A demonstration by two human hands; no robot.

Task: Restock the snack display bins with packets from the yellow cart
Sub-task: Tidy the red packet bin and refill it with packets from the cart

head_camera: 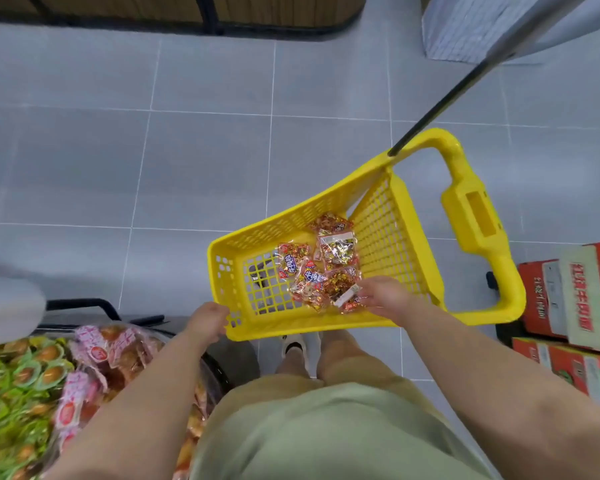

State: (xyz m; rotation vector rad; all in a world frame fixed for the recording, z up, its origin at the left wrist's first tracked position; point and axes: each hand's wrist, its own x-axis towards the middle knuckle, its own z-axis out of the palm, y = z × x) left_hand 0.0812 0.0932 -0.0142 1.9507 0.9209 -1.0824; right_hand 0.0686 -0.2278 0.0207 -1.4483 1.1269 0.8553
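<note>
A: Fingers [368, 289] of the right hand [387, 296] curl onto a packet [347, 296] at the heap's near edge, apparently pinching it. Left hand [208, 322] grips the yellow cart [291, 332] rim at its near corner.
B: And the remaining stock?
A: Loose on the cart floor lie the other packets [310, 271]. The display bin [236, 355] is just to the left.
B: Handling?
A: Judged light, with crinkly, slick film and lumpy contents. Pinch a sealed edge or scoop several, and avoid squeezing the middle.
</note>
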